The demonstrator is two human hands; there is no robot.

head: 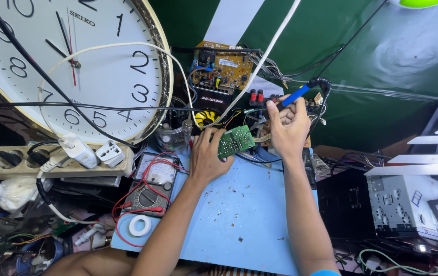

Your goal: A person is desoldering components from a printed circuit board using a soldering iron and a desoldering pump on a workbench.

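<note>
Gripping a small green circuit board (236, 140) by its lower left edge, the left hand (207, 158) sits just left of the frame's centre, fingers curled round the flat rectangular board, which tilts up above the far edge of the table (239, 214). The right hand (288, 128), just right of the board, closes in a pen grip on a soldering iron (295, 95) with a smooth blue handle that slants toward the upper right, where a black cord leaves it; its tip is hidden behind the fingers. Both forearms rise from the bottom edge, the right one nearly vertical, the left angled in from the lower left. The table's pale blue top is matte and speckled with dark spots. At its left edge lie an analogue multimeter (150, 186) with thin red leads looped around it and a white ring-shaped roll of tape (140, 225). A large round wall clock (70, 66) with a white face and a worn gilt rim fills the upper left. A clear glass jar (173, 137) stands below the clock's rim; its contents are unclear. A tan circuit board (224, 69) stands at upper centre.
</note>
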